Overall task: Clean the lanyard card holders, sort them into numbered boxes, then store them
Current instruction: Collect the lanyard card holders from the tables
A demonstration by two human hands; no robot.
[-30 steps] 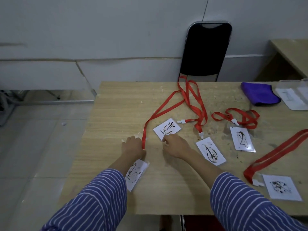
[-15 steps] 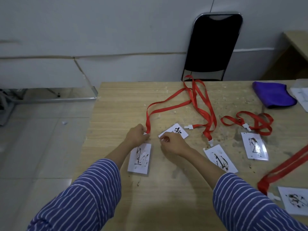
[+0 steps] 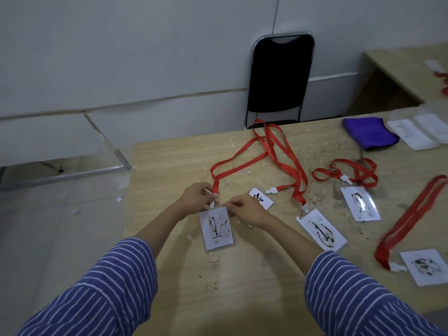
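Near the left edge of the worktop (image 3: 169, 156), the left hand (image 3: 196, 196) pinches the white clip end of a red lanyard (image 3: 238, 163) with curled fingers, just above a stained card holder (image 3: 217, 227) that lies flat. The right hand (image 3: 244, 209) pinches the top right corner of this same holder and partly covers a second card holder (image 3: 263, 198). Further right lie three more stained card holders (image 3: 321, 230) with red lanyards, and a purple cloth (image 3: 369, 133) rests near the far right corner.

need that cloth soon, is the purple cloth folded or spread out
Folded: the purple cloth sits as a thick, compact bundle with a doubled edge on the table.
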